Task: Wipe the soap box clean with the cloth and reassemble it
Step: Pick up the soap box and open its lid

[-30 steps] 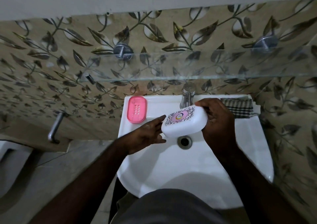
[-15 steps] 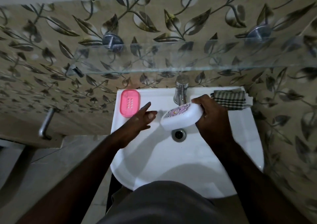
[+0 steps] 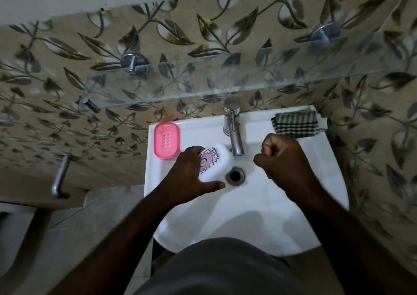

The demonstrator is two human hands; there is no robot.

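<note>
The left hand (image 3: pixel 191 177) grips the white soap box lid (image 3: pixel 217 161) over the sink (image 3: pixel 270 215). The right hand (image 3: pixel 284 159) is clenched, holding nothing, near the checked cloth (image 3: pixel 295 125)

Pretty clearly a bathroom, probably at home: white washbasin (image 3: pixel 293 215) with a chrome tap (image 3: pixel 233 134) on its back rim; glass shelf (image 3: pixel 225 84) just above the basin; leaf-pattern wall tiles (image 3: pixel 67 46) behind it.
</note>
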